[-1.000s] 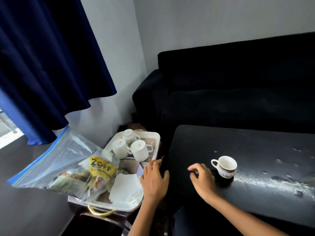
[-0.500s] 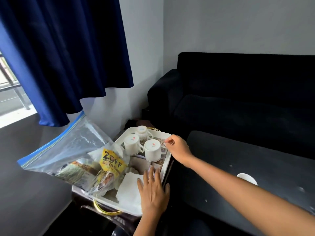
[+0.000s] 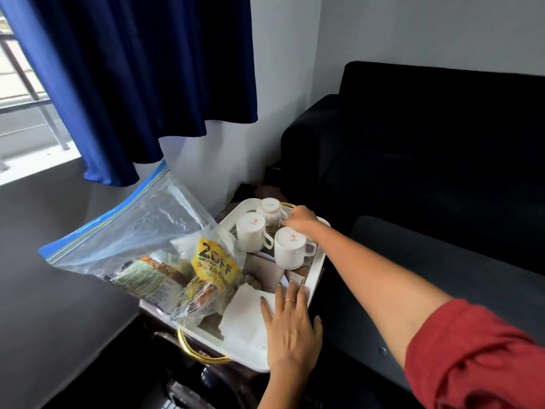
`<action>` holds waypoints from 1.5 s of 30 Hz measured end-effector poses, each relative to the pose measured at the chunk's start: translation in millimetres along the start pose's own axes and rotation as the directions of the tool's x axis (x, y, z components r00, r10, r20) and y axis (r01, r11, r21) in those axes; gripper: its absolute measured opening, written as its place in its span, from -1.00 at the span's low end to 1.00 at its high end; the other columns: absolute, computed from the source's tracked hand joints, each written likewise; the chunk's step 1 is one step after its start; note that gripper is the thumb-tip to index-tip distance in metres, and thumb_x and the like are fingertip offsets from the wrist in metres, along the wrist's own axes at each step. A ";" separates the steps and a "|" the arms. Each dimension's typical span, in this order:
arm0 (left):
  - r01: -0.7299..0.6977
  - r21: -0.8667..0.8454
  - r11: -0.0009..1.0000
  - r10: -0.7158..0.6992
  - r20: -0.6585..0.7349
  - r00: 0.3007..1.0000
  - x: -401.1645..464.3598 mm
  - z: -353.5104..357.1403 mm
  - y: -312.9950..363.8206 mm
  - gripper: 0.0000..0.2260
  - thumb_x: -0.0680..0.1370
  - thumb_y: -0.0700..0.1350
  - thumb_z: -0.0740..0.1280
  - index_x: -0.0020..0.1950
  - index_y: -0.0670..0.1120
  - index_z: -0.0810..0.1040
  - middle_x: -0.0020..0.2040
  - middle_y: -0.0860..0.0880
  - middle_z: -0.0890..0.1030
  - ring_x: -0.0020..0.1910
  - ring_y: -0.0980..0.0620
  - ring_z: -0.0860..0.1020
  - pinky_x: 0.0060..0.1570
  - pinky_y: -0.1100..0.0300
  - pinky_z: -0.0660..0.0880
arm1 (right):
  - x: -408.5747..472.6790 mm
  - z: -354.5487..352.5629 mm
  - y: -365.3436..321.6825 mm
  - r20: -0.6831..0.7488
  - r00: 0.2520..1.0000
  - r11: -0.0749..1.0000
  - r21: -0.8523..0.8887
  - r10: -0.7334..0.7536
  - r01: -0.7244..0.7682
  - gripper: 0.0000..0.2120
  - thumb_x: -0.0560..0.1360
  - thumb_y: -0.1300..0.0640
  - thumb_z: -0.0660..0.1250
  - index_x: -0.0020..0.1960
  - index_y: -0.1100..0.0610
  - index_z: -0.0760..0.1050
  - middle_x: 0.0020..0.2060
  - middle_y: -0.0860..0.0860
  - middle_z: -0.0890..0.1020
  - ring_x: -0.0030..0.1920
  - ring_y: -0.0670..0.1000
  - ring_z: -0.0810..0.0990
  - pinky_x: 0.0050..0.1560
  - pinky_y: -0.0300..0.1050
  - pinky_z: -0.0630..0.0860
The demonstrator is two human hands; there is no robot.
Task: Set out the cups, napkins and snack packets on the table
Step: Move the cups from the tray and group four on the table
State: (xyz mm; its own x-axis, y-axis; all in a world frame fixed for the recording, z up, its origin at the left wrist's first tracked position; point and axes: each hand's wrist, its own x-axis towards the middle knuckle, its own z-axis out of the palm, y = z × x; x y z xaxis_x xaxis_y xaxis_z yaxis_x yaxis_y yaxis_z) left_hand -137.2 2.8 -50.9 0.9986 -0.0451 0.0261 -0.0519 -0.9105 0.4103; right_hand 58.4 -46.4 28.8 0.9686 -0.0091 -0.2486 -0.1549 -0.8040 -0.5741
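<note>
Right hand (image 3: 300, 220) pinching farthest cup (image 3: 269, 212)

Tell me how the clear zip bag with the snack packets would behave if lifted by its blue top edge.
The clear zip bag looks thin and would probably sag. Its snack packets lie at the low end, so they may swing.

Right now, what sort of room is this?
Probably a home living room: a dark sofa, a blue curtain at a window, and a serving tray of cups beside a low table.
</note>
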 end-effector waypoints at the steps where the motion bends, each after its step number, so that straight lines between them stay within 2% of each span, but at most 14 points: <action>1: -0.008 0.000 1.000 0.008 -0.033 0.999 -1.3 -1.0 1.1 -0.51 0.56 0.08 0.15 0.48 0.03 0.22 0.53 0.03 0.21 0.54 -0.04 0.05 0.44 -0.23 -0.07 | 3.1 0.8 -1.0 0.007 1.000 1.000 -0.003 0.011 -0.011 -0.85 0.46 0.16 0.31 -0.24 0.16 0.39 -0.23 0.09 0.49 -0.20 0.06 0.49 -0.38 -0.15 0.31; 3: -0.020 0.005 1.000 0.020 -0.087 0.996 -2.2 -2.1 2.4 -0.54 0.51 0.04 0.26 0.40 -0.01 0.38 0.44 0.01 0.38 0.49 -0.08 0.23 0.39 -0.28 0.10 | 8.9 2.1 -0.8 -0.002 1.000 1.000 0.015 0.028 -0.028 -0.87 0.44 0.14 0.37 -0.16 0.19 0.45 -0.17 0.11 0.53 -0.15 0.07 0.52 -0.31 -0.15 0.37; 8: -0.020 0.052 0.998 0.024 -0.080 0.997 -3.3 -7.8 3.4 -0.56 0.39 0.06 0.41 0.25 0.01 0.53 0.29 0.02 0.53 0.35 -0.08 0.44 0.26 -0.29 0.34 | 14.7 8.0 2.0 -0.049 0.997 0.995 0.087 0.060 -0.056 -0.64 0.41 0.11 0.45 0.12 0.27 0.54 0.04 0.16 0.64 0.06 0.15 0.61 -0.02 -0.07 0.51; 9: -0.029 0.045 0.999 0.033 -0.089 0.995 -3.6 -7.7 3.0 -0.56 0.40 0.06 0.40 0.25 0.02 0.52 0.30 0.02 0.53 0.36 -0.09 0.43 0.27 -0.29 0.33 | 14.6 8.5 1.5 -0.052 0.997 0.994 0.097 0.064 -0.059 -0.64 0.42 0.11 0.45 0.13 0.28 0.53 0.05 0.17 0.64 0.07 0.15 0.61 0.03 -0.05 0.51; 13: -0.018 -0.004 1.000 0.018 -0.001 1.000 0.7 0.0 -0.3 -0.54 0.57 0.07 0.10 0.46 0.06 0.15 0.53 0.05 0.12 0.54 -0.02 -0.02 0.44 -0.22 -0.11 | 10.7 10.8 -3.2 -0.115 0.993 0.997 0.076 0.019 -0.010 -0.86 0.52 0.16 0.32 -0.03 0.22 0.44 0.01 0.21 0.59 -0.02 0.13 0.56 -0.04 -0.02 0.47; 16: -0.012 0.023 1.000 0.012 0.003 1.000 2.8 -2.8 -0.5 -0.53 0.57 0.08 0.07 0.47 0.06 0.11 0.53 0.05 0.09 0.54 -0.01 -0.05 0.43 -0.21 -0.12 | 5.9 10.4 -5.8 -0.219 0.975 0.995 0.101 0.026 -0.004 -0.85 0.54 0.17 0.24 0.06 0.22 0.40 0.10 0.22 0.56 0.07 0.22 0.56 -0.02 0.02 0.47; 20: -0.027 0.040 0.999 0.028 -0.040 0.999 0.6 -7.9 2.9 -0.54 0.48 0.06 0.27 0.37 0.01 0.40 0.41 0.00 0.39 0.46 -0.10 0.28 0.36 -0.30 0.17 | -2.1 3.9 -3.4 -0.313 0.947 0.982 0.189 0.072 -0.012 -0.79 0.56 0.18 0.21 0.14 0.26 0.38 0.10 0.22 0.56 0.09 0.25 0.56 0.00 0.05 0.50; 24: -0.046 0.092 0.995 0.055 -0.096 0.994 -0.8 -11.8 2.8 -0.54 0.29 0.10 0.46 0.16 0.01 0.59 0.20 0.01 0.59 0.24 -0.09 0.54 0.14 -0.29 0.44 | -13.9 -13.9 2.5 -0.418 0.907 0.961 0.268 0.056 0.065 -0.92 0.56 0.17 0.17 -0.03 0.19 0.37 -0.07 0.16 0.58 -0.08 0.19 0.58 -0.23 -0.07 0.41; 27: -0.022 0.051 0.998 0.022 -0.012 1.000 3.5 -1.3 0.7 -0.52 0.53 0.11 0.16 0.44 0.05 0.25 0.49 0.04 0.23 0.51 -0.02 0.11 0.41 -0.25 0.01 | -30.0 -34.9 10.1 -0.477 0.878 0.936 0.324 0.040 0.134 -0.86 0.56 0.15 0.19 -0.16 0.14 0.31 -0.28 0.03 0.49 -0.20 0.12 0.53 -0.29 -0.03 0.45; 29: -0.005 0.050 0.999 0.004 0.025 1.000 4.9 0.1 -1.0 -0.51 0.56 0.12 0.07 0.48 0.07 0.14 0.52 0.05 0.13 0.53 -0.01 0.00 0.43 -0.21 -0.10 | -44.6 -50.0 17.6 -0.494 0.869 0.912 0.369 0.029 0.179 -0.86 0.56 0.16 0.20 -0.17 0.16 0.33 -0.24 0.08 0.52 -0.17 0.17 0.59 -0.19 0.10 0.57; 33: 0.001 0.059 0.998 -0.002 0.022 1.000 2.2 -4.1 -0.2 -0.49 0.57 0.16 0.06 0.50 0.07 0.11 0.54 0.06 0.12 0.54 -0.01 -0.03 0.44 -0.20 -0.15 | -79.2 -73.7 41.0 -0.509 0.861 0.868 0.435 0.017 0.240 -0.89 0.54 0.23 0.20 -0.14 0.24 0.38 -0.13 0.23 0.60 -0.08 0.25 0.62 -0.07 0.18 0.58; 38: 0.005 0.099 0.995 -0.005 0.004 1.000 -1.8 -7.1 2.0 -0.41 0.57 0.21 0.03 0.55 0.01 0.02 0.57 0.02 0.08 0.55 -0.01 -0.08 0.45 -0.18 -0.21 | -130.7 -90.6 84.8 -0.480 0.877 0.857 0.464 0.029 0.225 -0.87 0.55 0.17 0.22 -0.11 0.24 0.40 -0.14 0.19 0.62 -0.13 0.15 0.67 -0.09 0.13 0.63; 42: -0.032 0.080 0.996 0.039 -0.087 0.995 -4.7 -12.9 12.7 -0.31 0.54 0.27 0.07 0.55 -0.01 -0.06 0.56 0.01 0.12 0.54 -0.03 0.00 0.46 -0.16 -0.19 | -169.4 -93.8 120.0 -0.475 0.880 0.905 0.368 -0.014 0.213 -0.87 0.56 0.16 0.22 -0.14 0.18 0.43 -0.19 0.14 0.61 -0.17 0.10 0.65 -0.09 0.13 0.62; 45: -0.147 -0.061 0.987 0.133 -0.191 0.973 -8.0 -22.7 33.0 -0.18 0.45 0.36 0.16 0.56 0.03 -0.09 0.53 0.02 0.15 0.51 0.01 0.10 0.45 -0.12 0.00 | -192.1 -94.5 140.7 -0.431 0.899 0.954 0.230 -0.077 0.192 -0.86 0.55 0.12 0.23 -0.18 0.10 0.42 -0.29 0.14 0.61 -0.29 0.11 0.58 -0.24 0.04 0.55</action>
State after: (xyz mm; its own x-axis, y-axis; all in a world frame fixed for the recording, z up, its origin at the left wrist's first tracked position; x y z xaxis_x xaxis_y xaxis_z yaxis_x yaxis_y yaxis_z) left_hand -147.1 -17.5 -16.9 0.9633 -0.0866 0.2541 -0.1985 -0.8671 0.4569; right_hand -131.1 -214.0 69.5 0.9665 -0.2028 0.1572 -0.0066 -0.6319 -0.7750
